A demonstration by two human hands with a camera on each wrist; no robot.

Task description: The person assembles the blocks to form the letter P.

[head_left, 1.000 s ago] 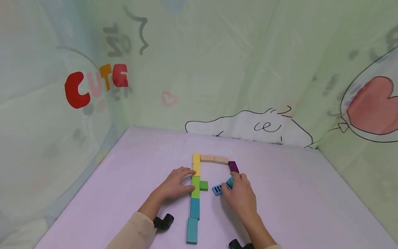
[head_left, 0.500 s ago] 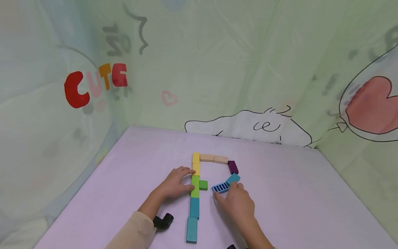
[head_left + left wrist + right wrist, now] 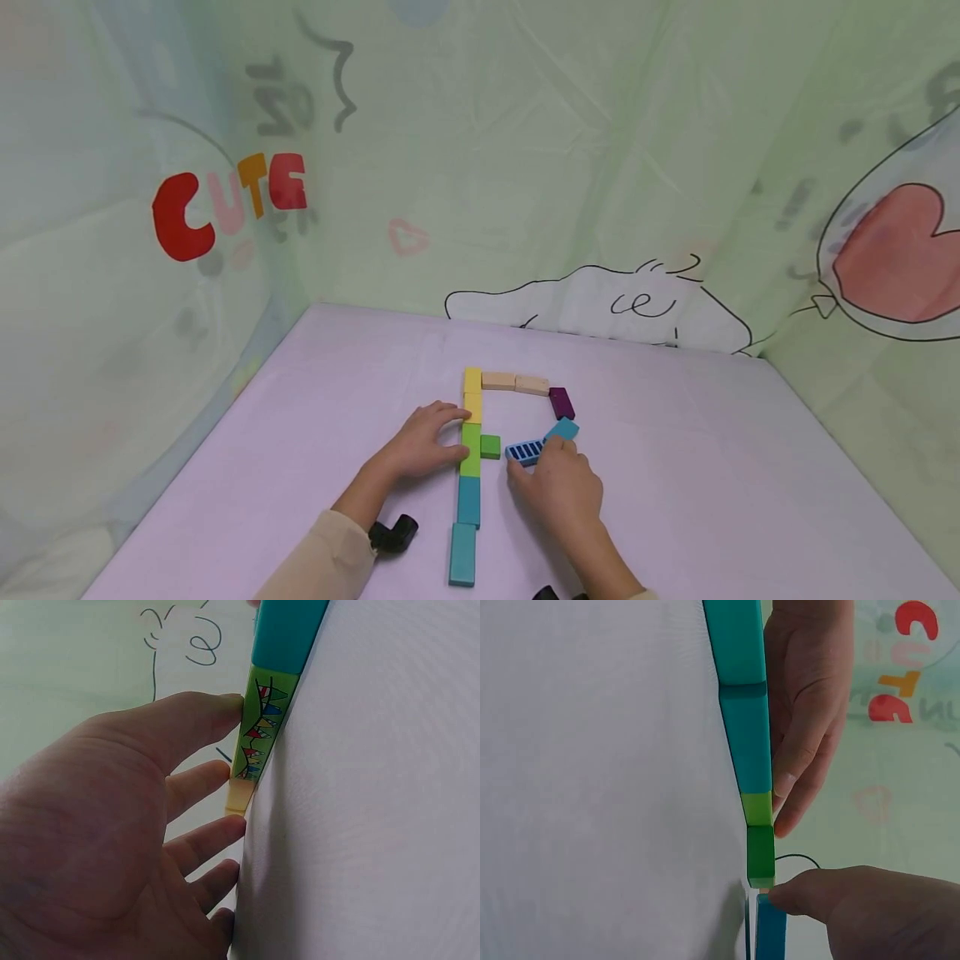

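My left hand (image 3: 416,442) lies along the left side of a block column, its thumb against the light green block (image 3: 471,462) and its forefinger at a yellow block (image 3: 472,410). Printed bunting shows on that green block's side in the left wrist view. A small green block (image 3: 491,447) sits against the column's right side. To its right, my right hand (image 3: 566,487) grips a blue block with dark stripes (image 3: 523,452), thumb near its left end; a narrow gap separates the two blocks. A plain blue block (image 3: 562,428) lies at an angle behind the striped one's right end.
Two teal blocks (image 3: 462,556) continue the column toward the person. Two bare wooden blocks (image 3: 498,381) run right from its far end, and a purple block (image 3: 562,403) slants down after them. Printed fabric walls (image 3: 525,167) border the pale purple tabletop (image 3: 712,467).
My right hand has shifted left and toward the person, and the striped blue block has slid slightly left toward the small green block. The plain blue block is now uncovered. My left hand stays put.
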